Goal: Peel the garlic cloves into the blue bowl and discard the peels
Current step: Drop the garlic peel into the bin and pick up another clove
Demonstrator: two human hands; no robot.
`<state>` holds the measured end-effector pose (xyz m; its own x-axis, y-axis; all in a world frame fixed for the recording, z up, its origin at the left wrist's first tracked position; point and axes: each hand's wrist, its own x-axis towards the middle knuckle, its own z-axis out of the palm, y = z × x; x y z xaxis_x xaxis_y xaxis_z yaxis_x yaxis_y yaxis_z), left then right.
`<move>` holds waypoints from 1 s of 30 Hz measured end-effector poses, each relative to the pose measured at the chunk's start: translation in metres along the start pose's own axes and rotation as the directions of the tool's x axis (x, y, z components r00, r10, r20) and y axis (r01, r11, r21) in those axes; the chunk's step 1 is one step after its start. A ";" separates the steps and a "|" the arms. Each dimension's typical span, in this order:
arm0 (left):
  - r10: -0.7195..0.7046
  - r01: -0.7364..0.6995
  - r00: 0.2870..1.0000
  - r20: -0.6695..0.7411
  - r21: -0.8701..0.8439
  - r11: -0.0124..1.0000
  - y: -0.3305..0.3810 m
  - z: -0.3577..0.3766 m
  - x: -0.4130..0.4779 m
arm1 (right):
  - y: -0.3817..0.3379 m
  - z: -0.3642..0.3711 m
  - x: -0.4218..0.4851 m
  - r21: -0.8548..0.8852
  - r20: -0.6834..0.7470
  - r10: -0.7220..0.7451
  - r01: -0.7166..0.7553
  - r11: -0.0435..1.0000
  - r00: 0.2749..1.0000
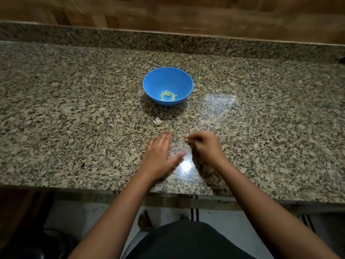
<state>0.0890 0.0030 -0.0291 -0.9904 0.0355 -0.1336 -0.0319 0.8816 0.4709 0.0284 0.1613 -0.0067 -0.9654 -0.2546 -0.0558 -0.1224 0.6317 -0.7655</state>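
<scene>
A blue bowl (167,79) stands on the speckled granite counter (74,109), holding several pale peeled garlic cloves (168,95). A scrap of garlic peel (157,121) lies in front of the bowl, and a smaller bit of peel (193,117) lies to its right. My left hand (160,156) is flat on the counter with straight fingers, blurred by motion, just short of the peel. My right hand (204,144) hovers beside it with curled fingers; small pale bits show at its fingertips, too blurred to tell what it holds.
The counter's front edge (168,191) runs just under my forearms. A raised granite backsplash (168,40) and a wooden wall close off the back. A bare foot (144,220) and tiled floor show below the counter.
</scene>
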 end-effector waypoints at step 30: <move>-0.553 0.049 0.782 -0.287 -0.856 0.515 0.007 -0.024 -0.026 | -0.055 0.023 -0.011 0.624 0.314 0.298 -0.433 0.651 0.901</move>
<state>0.1109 -0.0032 -0.0015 -0.7959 -0.5945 -0.1143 -0.1802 0.0524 0.9822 0.0515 0.1125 0.0213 -0.8343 -0.2713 -0.4799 0.4818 0.0642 -0.8739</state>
